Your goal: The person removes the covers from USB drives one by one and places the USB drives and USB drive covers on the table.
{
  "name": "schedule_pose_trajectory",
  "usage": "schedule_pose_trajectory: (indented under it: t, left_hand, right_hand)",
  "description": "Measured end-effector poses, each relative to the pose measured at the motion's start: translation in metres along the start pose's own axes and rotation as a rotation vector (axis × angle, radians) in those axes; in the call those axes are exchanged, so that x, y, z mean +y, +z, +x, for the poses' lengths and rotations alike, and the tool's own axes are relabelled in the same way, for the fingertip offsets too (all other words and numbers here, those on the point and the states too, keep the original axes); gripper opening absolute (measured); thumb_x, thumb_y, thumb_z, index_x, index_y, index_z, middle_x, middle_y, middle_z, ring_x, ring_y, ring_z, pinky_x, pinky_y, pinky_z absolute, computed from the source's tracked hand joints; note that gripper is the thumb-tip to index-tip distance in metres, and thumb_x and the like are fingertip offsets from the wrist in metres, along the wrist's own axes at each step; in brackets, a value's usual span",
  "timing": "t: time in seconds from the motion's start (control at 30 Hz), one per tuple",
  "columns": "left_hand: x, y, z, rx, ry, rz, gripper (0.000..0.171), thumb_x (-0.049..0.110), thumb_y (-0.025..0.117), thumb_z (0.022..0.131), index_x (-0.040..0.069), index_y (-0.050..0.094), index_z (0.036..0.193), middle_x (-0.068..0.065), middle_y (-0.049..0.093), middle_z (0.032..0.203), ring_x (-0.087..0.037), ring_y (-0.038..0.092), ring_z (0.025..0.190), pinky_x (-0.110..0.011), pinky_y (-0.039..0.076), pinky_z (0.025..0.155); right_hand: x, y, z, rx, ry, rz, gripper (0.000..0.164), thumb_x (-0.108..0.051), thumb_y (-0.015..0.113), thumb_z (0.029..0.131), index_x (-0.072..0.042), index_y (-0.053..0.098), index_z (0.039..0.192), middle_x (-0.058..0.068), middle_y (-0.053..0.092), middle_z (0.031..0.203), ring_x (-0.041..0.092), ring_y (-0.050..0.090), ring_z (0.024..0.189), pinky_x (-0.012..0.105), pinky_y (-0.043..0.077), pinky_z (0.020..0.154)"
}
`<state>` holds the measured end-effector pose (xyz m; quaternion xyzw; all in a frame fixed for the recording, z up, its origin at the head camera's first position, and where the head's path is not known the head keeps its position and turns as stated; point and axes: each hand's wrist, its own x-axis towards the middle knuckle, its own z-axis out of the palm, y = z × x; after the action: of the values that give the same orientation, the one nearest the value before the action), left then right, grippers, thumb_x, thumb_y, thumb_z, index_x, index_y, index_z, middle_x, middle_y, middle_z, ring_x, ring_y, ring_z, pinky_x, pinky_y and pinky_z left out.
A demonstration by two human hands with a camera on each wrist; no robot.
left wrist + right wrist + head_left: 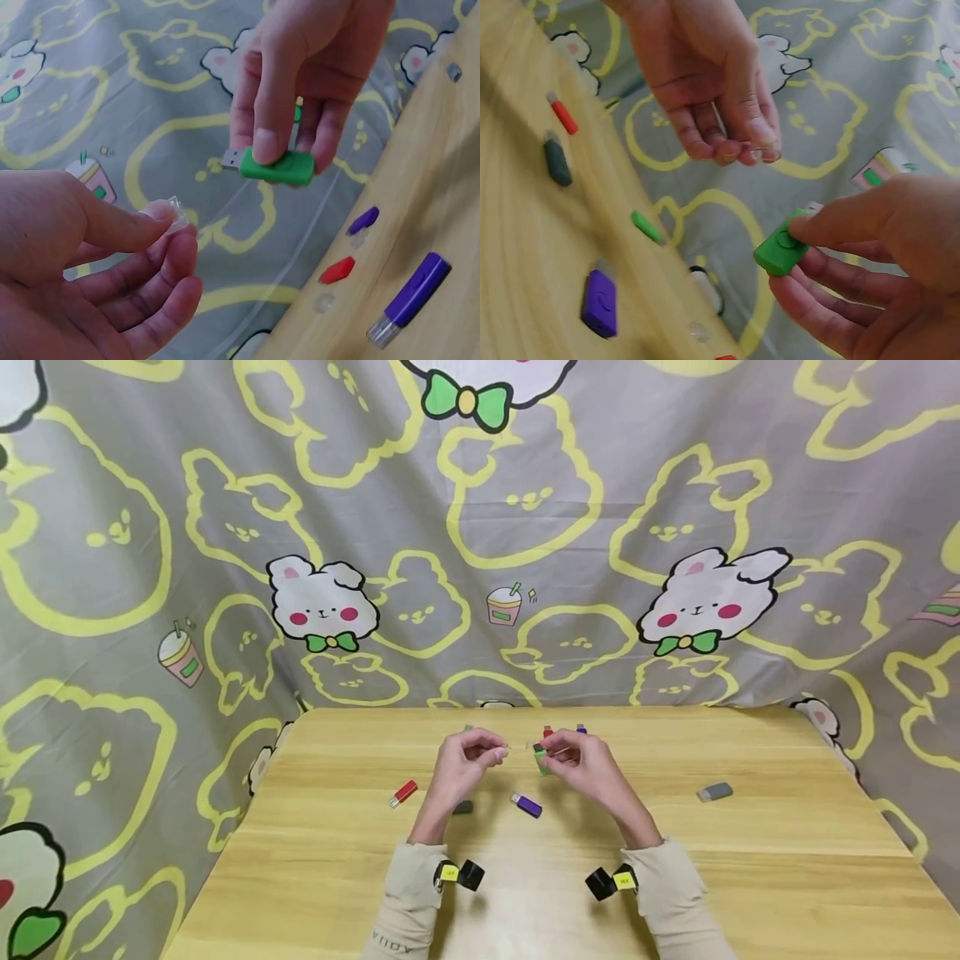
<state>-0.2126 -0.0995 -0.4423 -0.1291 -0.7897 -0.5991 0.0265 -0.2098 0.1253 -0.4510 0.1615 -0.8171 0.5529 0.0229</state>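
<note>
My left hand (467,767) pinches a small clear plastic cap (178,215) between thumb and fingertips. In my right hand (591,766) is a green USB stick (277,166), gripped by thumb and fingers, its bare metal plug (232,159) pointing toward the left hand. A gap separates cap and plug; both hands are raised above the far part of the table. Below them lies a purple USB stick (527,805), with a clear cap over its plug in the left wrist view. Partly behind the left wrist is a dark grey USB stick (462,807).
On the wooden table (300,877) a red USB stick (403,793) lies left and a grey one (715,792) right. Near the back edge are another red stick (547,730), a purple one (581,728) and a green one (647,226). A patterned curtain (465,610) hangs behind.
</note>
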Motion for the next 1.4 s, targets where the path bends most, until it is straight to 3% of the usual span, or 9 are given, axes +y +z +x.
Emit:
schedule_pose_trajectory:
  t: [0.1,0.23,0.5,0.67,0.9,1.1,1.27,1.4]
  left_hand:
    - [-0.004,-0.005,-0.001,0.000,0.005,0.014,0.005,-0.002,0.073,0.093,-0.001,0.075,0.097,-0.012,0.073,0.089,-0.022,0.069,0.077,-0.047,0.059,0.074]
    - [-0.010,-0.011,-0.001,0.011,-0.002,0.009,0.006,-0.003,0.072,0.093,-0.001,0.075,0.098,-0.013,0.073,0.091,-0.019,0.069,0.078,-0.042,0.060,0.075]
    - [-0.015,-0.019,-0.003,0.032,-0.040,-0.033,0.006,-0.002,0.071,0.094,0.000,0.075,0.099,-0.016,0.073,0.094,-0.031,0.070,0.084,-0.024,0.055,0.071]
    - [-0.018,-0.021,-0.001,0.033,-0.069,-0.037,0.006,-0.002,0.072,0.094,0.001,0.075,0.098,-0.014,0.073,0.092,-0.023,0.069,0.081,-0.022,0.054,0.071]
    - [-0.021,-0.022,0.000,0.031,-0.059,-0.037,0.005,-0.002,0.072,0.094,-0.003,0.074,0.098,-0.017,0.073,0.093,-0.023,0.070,0.081,-0.026,0.057,0.072]
    - [-0.021,-0.023,0.002,0.020,-0.059,-0.039,0.005,-0.001,0.072,0.094,-0.002,0.074,0.099,-0.017,0.073,0.094,-0.028,0.072,0.083,-0.034,0.060,0.076]
    - [-0.019,-0.023,0.002,0.016,-0.061,-0.045,0.005,0.000,0.073,0.094,-0.001,0.075,0.098,-0.014,0.074,0.092,-0.041,0.070,0.088,-0.026,0.057,0.071]
    - [-0.019,-0.024,0.003,0.016,-0.065,-0.043,0.005,0.000,0.073,0.094,0.001,0.076,0.098,-0.013,0.074,0.091,-0.043,0.070,0.089,-0.032,0.058,0.073]
  right_hand:
    - [0.003,0.009,0.008,0.028,0.022,0.007,0.015,0.004,0.077,0.087,0.001,0.072,0.102,0.013,0.072,0.099,0.025,0.071,0.087,0.026,0.059,0.077]
    - [0.008,0.017,0.024,0.032,0.010,-0.019,0.021,0.004,0.076,0.087,0.001,0.071,0.108,0.011,0.071,0.092,0.023,0.069,0.083,0.028,0.059,0.076]
    - [0.016,0.028,0.057,0.027,0.074,-0.196,0.017,-0.003,0.076,0.088,-0.006,0.075,0.105,0.007,0.074,0.086,0.018,0.068,0.074,0.029,0.053,0.064]
    - [0.021,0.033,0.076,-0.013,0.135,-0.254,0.016,-0.004,0.077,0.087,-0.004,0.076,0.103,0.007,0.074,0.083,0.018,0.068,0.073,0.027,0.051,0.061]
    - [0.028,0.041,0.092,-0.078,0.203,-0.317,0.017,-0.003,0.077,0.089,-0.002,0.074,0.105,0.006,0.071,0.080,0.015,0.065,0.068,0.025,0.050,0.059]
    - [0.031,0.047,0.102,-0.089,0.202,-0.398,0.018,-0.004,0.075,0.086,-0.001,0.074,0.104,0.004,0.068,0.070,0.014,0.062,0.060,0.026,0.046,0.058]
    - [0.029,0.051,0.110,-0.111,0.205,-0.434,0.017,-0.004,0.076,0.086,0.000,0.074,0.102,0.012,0.073,0.090,0.020,0.064,0.068,0.032,0.053,0.068]
    - [0.030,0.053,0.114,-0.111,0.207,-0.474,0.015,-0.004,0.077,0.085,0.000,0.074,0.099,0.016,0.072,0.104,0.028,0.063,0.083,0.041,0.055,0.081]
